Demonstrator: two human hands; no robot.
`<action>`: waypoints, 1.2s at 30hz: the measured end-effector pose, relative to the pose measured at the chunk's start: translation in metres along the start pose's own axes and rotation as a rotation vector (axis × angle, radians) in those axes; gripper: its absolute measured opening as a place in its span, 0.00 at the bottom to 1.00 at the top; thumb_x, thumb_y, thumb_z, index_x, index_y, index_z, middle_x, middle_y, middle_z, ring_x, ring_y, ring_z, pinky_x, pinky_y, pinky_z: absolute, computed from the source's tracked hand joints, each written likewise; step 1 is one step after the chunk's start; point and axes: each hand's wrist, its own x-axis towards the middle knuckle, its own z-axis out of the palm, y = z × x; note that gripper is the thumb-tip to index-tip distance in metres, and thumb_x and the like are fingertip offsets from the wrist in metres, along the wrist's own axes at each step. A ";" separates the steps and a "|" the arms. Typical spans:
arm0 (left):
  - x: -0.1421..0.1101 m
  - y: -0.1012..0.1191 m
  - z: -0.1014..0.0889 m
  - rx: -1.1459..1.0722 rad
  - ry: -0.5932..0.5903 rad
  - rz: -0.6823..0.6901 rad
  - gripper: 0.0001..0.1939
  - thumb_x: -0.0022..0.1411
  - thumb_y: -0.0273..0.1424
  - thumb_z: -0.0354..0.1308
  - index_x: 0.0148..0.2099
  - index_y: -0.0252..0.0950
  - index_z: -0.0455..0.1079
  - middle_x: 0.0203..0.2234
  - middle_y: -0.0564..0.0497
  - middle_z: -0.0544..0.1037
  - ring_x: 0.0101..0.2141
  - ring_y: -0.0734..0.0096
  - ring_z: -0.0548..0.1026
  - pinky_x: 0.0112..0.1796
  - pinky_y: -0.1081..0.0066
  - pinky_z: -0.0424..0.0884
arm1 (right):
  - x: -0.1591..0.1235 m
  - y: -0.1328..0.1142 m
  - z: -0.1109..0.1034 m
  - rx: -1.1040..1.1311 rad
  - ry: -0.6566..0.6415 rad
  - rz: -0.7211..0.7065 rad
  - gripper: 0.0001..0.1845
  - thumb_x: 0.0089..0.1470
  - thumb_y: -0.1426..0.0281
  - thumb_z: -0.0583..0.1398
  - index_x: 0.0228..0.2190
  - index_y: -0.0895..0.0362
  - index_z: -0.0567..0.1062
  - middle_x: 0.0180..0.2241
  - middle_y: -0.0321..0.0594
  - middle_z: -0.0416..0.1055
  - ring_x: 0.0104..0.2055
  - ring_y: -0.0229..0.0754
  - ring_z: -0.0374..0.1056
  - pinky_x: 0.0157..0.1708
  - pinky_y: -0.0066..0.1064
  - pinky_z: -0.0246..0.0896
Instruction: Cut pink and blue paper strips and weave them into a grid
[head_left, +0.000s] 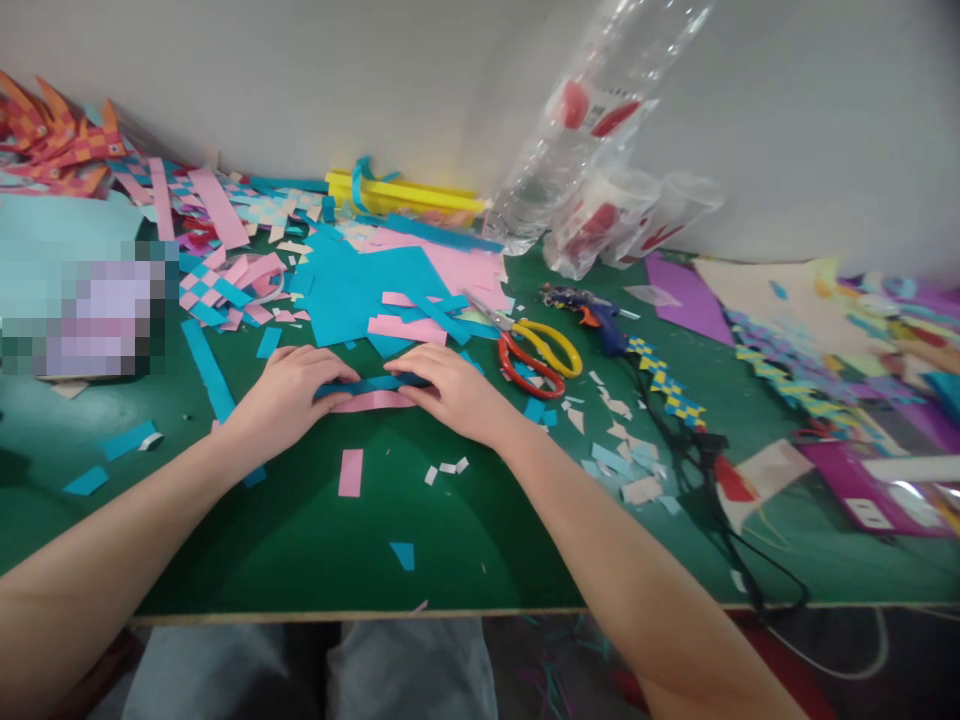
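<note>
Between my two hands stretches a blue paper strip, with a pink paper strip along its lower side. My left hand pinches the left end between thumb and fingers. At the right end, my right hand pinches it in the same way. Both hands are just above the green table. A small pink paper piece lies below the strips. Behind my hands are blue paper sheets with loose pink and blue strips on top. Scissors with one red and one yellow handle lie right of my right hand.
A blue glue gun lies at the right, its black cable trailing to the table's front edge. Plastic cups lean at the wall beside a yellow folded strip. Woven paper pieces and scraps are scattered about.
</note>
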 end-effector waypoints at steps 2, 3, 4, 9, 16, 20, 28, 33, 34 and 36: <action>0.000 0.000 -0.001 0.004 -0.002 0.016 0.10 0.66 0.35 0.52 0.45 0.41 0.73 0.44 0.48 0.79 0.47 0.58 0.74 0.51 0.56 0.61 | 0.000 -0.001 0.000 0.014 -0.004 0.007 0.14 0.63 0.71 0.56 0.49 0.54 0.73 0.47 0.43 0.75 0.53 0.46 0.68 0.54 0.44 0.64; 0.000 0.000 -0.001 0.007 -0.001 0.030 0.10 0.67 0.35 0.52 0.45 0.41 0.73 0.44 0.48 0.80 0.47 0.58 0.74 0.51 0.56 0.60 | 0.001 -0.001 0.001 0.016 -0.007 0.006 0.14 0.63 0.71 0.55 0.49 0.54 0.73 0.46 0.43 0.76 0.52 0.45 0.69 0.53 0.43 0.65; 0.000 0.000 -0.002 0.011 0.002 0.045 0.10 0.67 0.35 0.52 0.45 0.41 0.73 0.43 0.49 0.80 0.46 0.58 0.75 0.52 0.56 0.60 | 0.001 -0.001 0.001 0.014 -0.006 0.004 0.14 0.63 0.71 0.55 0.49 0.54 0.73 0.46 0.43 0.76 0.51 0.45 0.69 0.52 0.43 0.65; -0.001 0.001 -0.005 0.088 0.043 0.101 0.14 0.70 0.34 0.47 0.44 0.39 0.74 0.39 0.48 0.82 0.41 0.60 0.77 0.55 0.56 0.58 | -0.001 -0.001 0.001 -0.103 0.152 -0.040 0.14 0.64 0.68 0.53 0.48 0.54 0.73 0.48 0.43 0.76 0.53 0.47 0.68 0.56 0.45 0.61; 0.000 0.005 -0.004 -0.019 0.309 -0.090 0.14 0.68 0.34 0.51 0.48 0.41 0.75 0.38 0.49 0.82 0.41 0.60 0.77 0.49 0.59 0.68 | -0.009 -0.027 0.003 -0.257 0.387 -0.288 0.09 0.62 0.70 0.54 0.40 0.53 0.74 0.37 0.40 0.79 0.38 0.42 0.74 0.39 0.36 0.68; 0.000 0.011 -0.007 -0.413 0.405 -0.220 0.12 0.63 0.35 0.58 0.48 0.39 0.75 0.39 0.48 0.81 0.39 0.64 0.78 0.41 0.67 0.74 | -0.008 -0.038 0.013 -0.030 0.327 -0.202 0.15 0.64 0.68 0.53 0.50 0.55 0.70 0.38 0.40 0.79 0.35 0.39 0.74 0.33 0.30 0.71; -0.001 0.019 -0.009 -0.897 0.168 -0.368 0.12 0.58 0.39 0.64 0.43 0.39 0.76 0.34 0.49 0.81 0.32 0.66 0.79 0.36 0.69 0.76 | -0.002 -0.022 0.009 0.220 0.225 0.103 0.32 0.65 0.55 0.49 0.66 0.43 0.48 0.65 0.41 0.56 0.61 0.49 0.62 0.48 0.41 0.73; -0.002 0.020 -0.008 -0.894 0.039 -0.452 0.15 0.57 0.43 0.64 0.41 0.40 0.80 0.40 0.48 0.82 0.40 0.62 0.78 0.35 0.69 0.74 | -0.002 -0.022 0.010 -0.019 0.236 -0.038 0.29 0.66 0.61 0.50 0.65 0.54 0.54 0.65 0.45 0.56 0.67 0.50 0.53 0.61 0.47 0.61; -0.001 0.021 -0.008 -0.932 0.039 -0.484 0.15 0.57 0.44 0.63 0.39 0.40 0.80 0.41 0.47 0.82 0.41 0.61 0.78 0.36 0.69 0.74 | -0.001 -0.023 0.011 -0.044 0.240 -0.066 0.28 0.66 0.62 0.50 0.64 0.55 0.56 0.65 0.46 0.57 0.67 0.49 0.54 0.61 0.46 0.60; 0.000 0.023 -0.009 -1.064 0.033 -0.551 0.17 0.60 0.45 0.58 0.35 0.39 0.80 0.43 0.47 0.82 0.44 0.60 0.77 0.38 0.68 0.74 | -0.001 -0.023 0.011 -0.077 0.252 -0.094 0.26 0.66 0.63 0.50 0.62 0.57 0.59 0.65 0.47 0.57 0.65 0.48 0.57 0.61 0.45 0.61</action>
